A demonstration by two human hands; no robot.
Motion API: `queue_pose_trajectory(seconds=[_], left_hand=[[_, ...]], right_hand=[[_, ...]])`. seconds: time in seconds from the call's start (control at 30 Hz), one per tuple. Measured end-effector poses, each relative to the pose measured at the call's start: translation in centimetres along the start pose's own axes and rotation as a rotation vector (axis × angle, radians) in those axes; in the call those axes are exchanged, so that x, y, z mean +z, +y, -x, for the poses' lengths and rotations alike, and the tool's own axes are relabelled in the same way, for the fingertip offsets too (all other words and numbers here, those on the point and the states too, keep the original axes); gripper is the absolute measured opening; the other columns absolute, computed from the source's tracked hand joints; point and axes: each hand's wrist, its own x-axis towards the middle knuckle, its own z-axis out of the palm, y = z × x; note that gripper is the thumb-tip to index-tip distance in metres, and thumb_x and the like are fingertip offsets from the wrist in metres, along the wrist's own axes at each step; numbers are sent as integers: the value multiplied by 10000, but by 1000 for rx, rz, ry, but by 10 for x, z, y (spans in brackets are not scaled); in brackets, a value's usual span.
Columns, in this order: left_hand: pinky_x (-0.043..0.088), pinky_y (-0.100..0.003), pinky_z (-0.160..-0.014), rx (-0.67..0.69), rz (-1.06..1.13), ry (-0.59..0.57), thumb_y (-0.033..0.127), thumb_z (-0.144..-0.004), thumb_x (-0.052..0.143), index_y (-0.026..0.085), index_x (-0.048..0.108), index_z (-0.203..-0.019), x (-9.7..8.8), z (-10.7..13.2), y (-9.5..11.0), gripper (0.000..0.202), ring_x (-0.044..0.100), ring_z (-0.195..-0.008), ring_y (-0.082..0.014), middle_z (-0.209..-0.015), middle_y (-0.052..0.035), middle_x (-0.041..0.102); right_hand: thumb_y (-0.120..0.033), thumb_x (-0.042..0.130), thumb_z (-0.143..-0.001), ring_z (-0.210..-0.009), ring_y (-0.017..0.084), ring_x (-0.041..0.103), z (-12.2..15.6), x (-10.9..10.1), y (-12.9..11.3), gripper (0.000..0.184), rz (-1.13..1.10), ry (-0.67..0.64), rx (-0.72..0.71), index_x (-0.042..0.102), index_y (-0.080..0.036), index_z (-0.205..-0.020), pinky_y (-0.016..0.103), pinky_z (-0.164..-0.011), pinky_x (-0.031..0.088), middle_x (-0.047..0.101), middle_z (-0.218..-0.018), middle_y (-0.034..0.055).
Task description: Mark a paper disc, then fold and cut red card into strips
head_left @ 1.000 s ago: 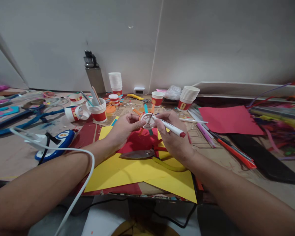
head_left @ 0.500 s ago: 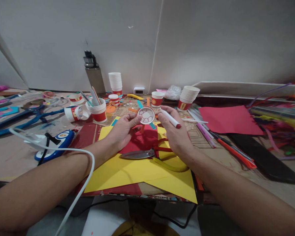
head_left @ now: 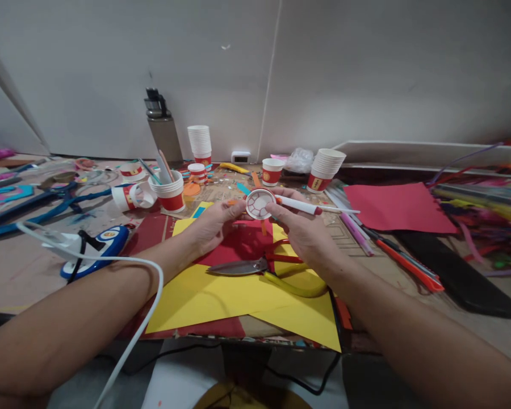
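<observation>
A small round white disc (head_left: 259,204) with red lines drawn on it and coloured paper strips sticking out around it is held up between both hands. My left hand (head_left: 215,224) pinches its left edge. My right hand (head_left: 300,230) touches its right edge and also grips a white marker with a red cap (head_left: 298,205), which points to the right. Below the hands, scissors with red and yellow handles (head_left: 255,267) lie on red and yellow paper sheets (head_left: 221,295).
Paper cups stand behind: one with sticks (head_left: 169,192), a tall stack (head_left: 200,143), a leaning stack (head_left: 326,168), a single one (head_left: 272,171). A metal bottle (head_left: 162,130) is at the wall. A red sheet (head_left: 394,207), pens (head_left: 404,264) and pipe cleaners lie right. A white cable (head_left: 123,267) crosses my left arm.
The disc was lifted and turned, then lowered a little. My right hand drew back from it with the marker, then came in again to touch its right edge.
</observation>
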Motion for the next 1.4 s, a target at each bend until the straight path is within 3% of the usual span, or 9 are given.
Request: queue_pose_trajectory(seconds=[0.1, 0.23, 0.6, 0.77, 0.97, 1.2, 1.4], left_hand=[[484, -239, -663, 69, -51, 58, 455, -694, 744, 156, 683, -863, -8, -1, 13, 349, 643, -795, -148, -911, -59, 712], [488, -274, -709, -51, -173, -86, 401, -674, 774, 129, 695, -920, -9, 2, 22, 375, 653, -762, -163, -879, -89, 716], [490, -245, -737, 23, -203, -27, 238, -618, 810, 136, 725, -791, -3, 4, 23, 218, 663, -743, -146, -813, -76, 721], [498, -249, -718, 3, -199, -25, 250, -616, 817, 113, 720, -824, -2, 5, 23, 267, 660, -735, -147, -808, -81, 718], [470, -184, -592, 21, -86, 123, 189, -594, 828, 114, 656, -779, 4, 6, 18, 264, 588, -578, -68, -677, -15, 655], [385, -160, -493, 44, -108, 132, 216, -593, 829, 127, 616, -795, 2, 4, 11, 306, 534, -517, -51, -648, -7, 636], [434, -190, -535, 49, -52, 273, 200, -579, 825, 138, 600, -757, 0, 1, 10, 293, 561, -552, -74, -647, 2, 628]], right_hand=[[-281, 748, -703, -807, 135, 599, 0, 0, -3, 327, 21, -28, 8, 598, -220, -987, 273, -698, 457, 663, -928, 0], [-308, 758, -685, -798, 136, 605, 0, 0, -5, 353, 35, -85, 20, 590, -203, -977, 279, -694, 468, 675, -934, 8], [-357, 759, -685, -804, 149, 625, 0, 0, -2, 375, 154, -83, -12, 602, -193, -984, 296, -717, 498, 686, -903, 19], [-366, 737, -712, -836, 157, 617, -1, -2, -5, 357, 182, -92, -26, 596, -200, -995, 306, -750, 488, 674, -925, 17], [-420, 572, -870, -798, 157, 587, 0, -8, -12, 228, 317, 221, -295, 589, -242, -1011, 320, -737, 475, 627, -881, 13], [-400, 491, -931, -870, 192, 603, 12, -4, -20, 220, 535, 113, -470, 576, -251, -1069, 362, -785, 474, 642, -923, 35], [-361, 489, -937, -1013, 241, 585, 9, -7, -26, 194, 594, 213, -564, 580, -268, -1081, 428, -903, 449, 639, -1064, 77]])
